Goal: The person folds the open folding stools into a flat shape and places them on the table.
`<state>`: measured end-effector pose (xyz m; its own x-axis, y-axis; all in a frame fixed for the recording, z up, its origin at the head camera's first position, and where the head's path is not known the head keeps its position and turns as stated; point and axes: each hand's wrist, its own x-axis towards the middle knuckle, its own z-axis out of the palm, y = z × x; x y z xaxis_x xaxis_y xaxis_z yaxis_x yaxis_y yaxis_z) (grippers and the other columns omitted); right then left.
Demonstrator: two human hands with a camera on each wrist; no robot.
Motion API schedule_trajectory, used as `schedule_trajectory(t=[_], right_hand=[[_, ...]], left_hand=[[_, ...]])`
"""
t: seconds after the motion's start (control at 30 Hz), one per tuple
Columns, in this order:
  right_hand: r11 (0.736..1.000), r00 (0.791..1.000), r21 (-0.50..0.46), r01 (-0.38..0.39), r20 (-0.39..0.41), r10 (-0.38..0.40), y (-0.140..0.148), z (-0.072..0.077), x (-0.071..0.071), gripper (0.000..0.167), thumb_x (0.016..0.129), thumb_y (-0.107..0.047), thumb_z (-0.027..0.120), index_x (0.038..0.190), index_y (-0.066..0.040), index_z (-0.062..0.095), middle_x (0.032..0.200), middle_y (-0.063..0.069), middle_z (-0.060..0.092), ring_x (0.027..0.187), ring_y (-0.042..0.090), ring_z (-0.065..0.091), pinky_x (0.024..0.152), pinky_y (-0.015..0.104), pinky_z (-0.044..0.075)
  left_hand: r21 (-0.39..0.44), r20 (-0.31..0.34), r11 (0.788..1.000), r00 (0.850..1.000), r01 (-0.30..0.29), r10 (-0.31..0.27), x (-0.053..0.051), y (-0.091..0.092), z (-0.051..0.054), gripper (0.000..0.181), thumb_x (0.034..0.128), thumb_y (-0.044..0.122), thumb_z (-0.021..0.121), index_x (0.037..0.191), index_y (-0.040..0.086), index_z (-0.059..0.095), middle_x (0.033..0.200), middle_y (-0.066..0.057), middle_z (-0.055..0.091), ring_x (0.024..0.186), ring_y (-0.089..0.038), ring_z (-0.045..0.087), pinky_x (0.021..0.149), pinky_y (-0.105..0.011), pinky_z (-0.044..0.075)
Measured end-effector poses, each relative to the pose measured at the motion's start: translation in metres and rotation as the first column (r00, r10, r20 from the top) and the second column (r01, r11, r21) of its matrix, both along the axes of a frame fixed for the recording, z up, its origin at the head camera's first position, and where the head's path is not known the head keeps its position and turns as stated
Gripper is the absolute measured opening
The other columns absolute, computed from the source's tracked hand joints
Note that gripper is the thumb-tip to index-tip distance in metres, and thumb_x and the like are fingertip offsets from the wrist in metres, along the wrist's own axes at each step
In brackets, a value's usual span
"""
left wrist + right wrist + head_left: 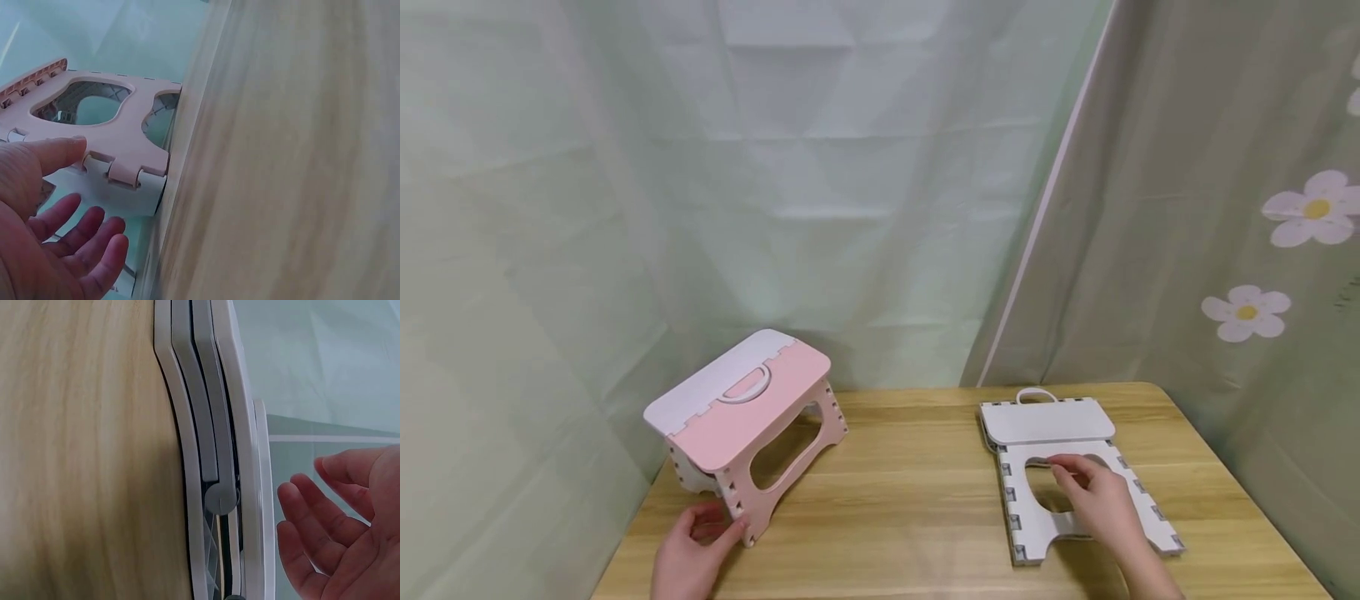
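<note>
A pink and white folding stool (pixel 775 392) stands unfolded at the left of the table, its curved carry handle (pixel 747 385) on top. My left hand (pixel 692 550) is by its near leg, the thumb (pixel 62 153) at the leg's hinged edge and the other fingers relaxed. To the right lies a white and grey folding stool (pixel 1048 425), folded flat, with its handle (pixel 1036 393) at the far end. Over its cut-out opening hovers my right hand (pixel 1093 496), apart from the stool in the right wrist view, fingers loosely bent with nothing between them.
Both stools are on a light wood-grain table (pixel 917 500). Pale green curtains (pixel 820 208) hang close behind and to the left. A grey-green curtain with white flowers (pixel 1150 250) hangs along the right side.
</note>
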<state>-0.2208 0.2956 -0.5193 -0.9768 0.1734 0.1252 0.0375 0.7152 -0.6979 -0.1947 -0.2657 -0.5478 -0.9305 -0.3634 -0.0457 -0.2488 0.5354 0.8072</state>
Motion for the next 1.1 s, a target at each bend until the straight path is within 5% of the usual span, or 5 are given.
schedule_trajectory(t=[0.17, 0.43, 0.67, 0.87, 1.1], right_hand=[[1.000, 1.000, -0.003, -0.002, -0.004, 0.002, 0.002, -0.002, 0.003, 0.020, 0.105, -0.019, 0.072, 0.121, -0.011, 0.079, 0.107, 0.004, 0.077, 0.090, 0.014, 0.066, 0.075, 0.030, 0.052], [1.000, 1.000, -0.006, -0.005, -0.024, 0.005, 0.002, -0.002, 0.005, 0.017, 0.104, -0.016, 0.073, 0.119, -0.011, 0.080, 0.105, 0.003, 0.078, 0.089, 0.013, 0.066, 0.075, 0.029, 0.052], [1.000, 0.999, -0.004, -0.013, -0.034, 0.013, 0.002, -0.003, 0.006, 0.017, 0.104, -0.016, 0.073, 0.119, -0.011, 0.080, 0.104, 0.002, 0.078, 0.088, 0.012, 0.066, 0.075, 0.029, 0.053], [1.000, 1.000, -0.001, -0.023, -0.016, 0.023, 0.001, -0.004, 0.005, 0.019, 0.105, -0.021, 0.072, 0.120, -0.012, 0.080, 0.107, 0.003, 0.078, 0.092, 0.013, 0.066, 0.076, 0.030, 0.053], [1.000, 1.000, -0.001, -0.028, -0.009, 0.028, 0.000, -0.005, 0.004, 0.021, 0.106, -0.026, 0.072, 0.121, -0.013, 0.080, 0.108, 0.001, 0.077, 0.090, 0.011, 0.065, 0.074, 0.029, 0.052]], left_hand=[[-0.010, -0.061, 1.000, 0.998, -0.016, 0.016, 0.002, 0.005, 0.003, 0.070, 0.0876, 0.042, 0.091, 0.134, -0.001, 0.060, 0.126, -0.024, 0.067, 0.107, -0.035, 0.070, 0.081, -0.023, 0.051], [-0.076, -0.151, 0.997, 0.988, 0.018, -0.029, 0.000, 0.010, 0.011, 0.060, 0.0919, 0.031, 0.088, 0.133, -0.004, 0.063, 0.129, -0.026, 0.065, 0.113, -0.042, 0.068, 0.088, -0.036, 0.055], [0.010, -0.089, 1.000, 0.996, 0.016, -0.015, 0.001, 0.012, 0.011, 0.068, 0.0962, 0.032, 0.084, 0.145, -0.005, 0.054, 0.149, -0.032, 0.055, 0.135, -0.051, 0.056, 0.106, -0.053, 0.051], [0.086, -0.027, 0.995, 0.998, 0.051, -0.048, -0.001, 0.012, 0.011, 0.077, 0.1019, 0.037, 0.076, 0.158, -0.002, 0.043, 0.155, -0.035, 0.047, 0.133, -0.050, 0.057, 0.097, -0.044, 0.057], [0.124, -0.038, 0.990, 0.998, 0.063, -0.059, -0.003, 0.013, 0.011, 0.072, 0.1054, 0.026, 0.072, 0.160, -0.008, 0.038, 0.154, -0.034, 0.046, 0.132, -0.047, 0.057, 0.092, -0.036, 0.059]])
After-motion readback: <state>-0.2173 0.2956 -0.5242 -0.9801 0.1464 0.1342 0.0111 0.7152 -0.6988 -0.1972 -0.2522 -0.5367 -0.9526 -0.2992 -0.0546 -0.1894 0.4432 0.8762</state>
